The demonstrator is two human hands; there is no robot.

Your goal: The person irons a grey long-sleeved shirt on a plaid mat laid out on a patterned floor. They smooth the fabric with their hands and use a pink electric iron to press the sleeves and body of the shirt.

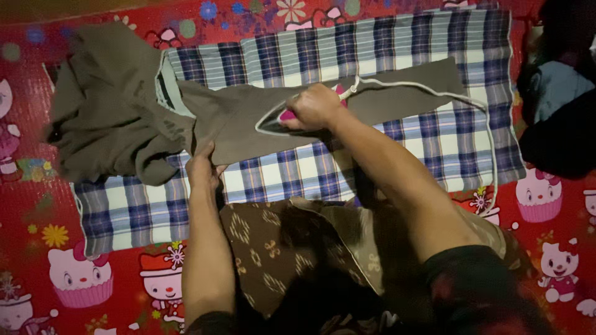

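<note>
Nearest the camera, the person's lap is covered by a brown patterned cloth (273,248). Just beyond it, the left hand (202,167) lies flat with fingers pressing the near edge of the olive-grey trousers (242,127), pinning them on the blue-and-white checked cloth (298,174) spread over the floor. Further out, the right hand (313,107) is clenched round the handle of a pink-and-white iron (279,119), which sits on the stretched trouser leg; its white cord (434,92) loops off to the right. To press well, I judge the left hand should keep the fabric taut and clear of the soleplate — slow, even strokes along the leg. No packages or labels show — only the red cartoon-printed mat (81,279) and dark bundled clothes (559,105) far right.
</note>
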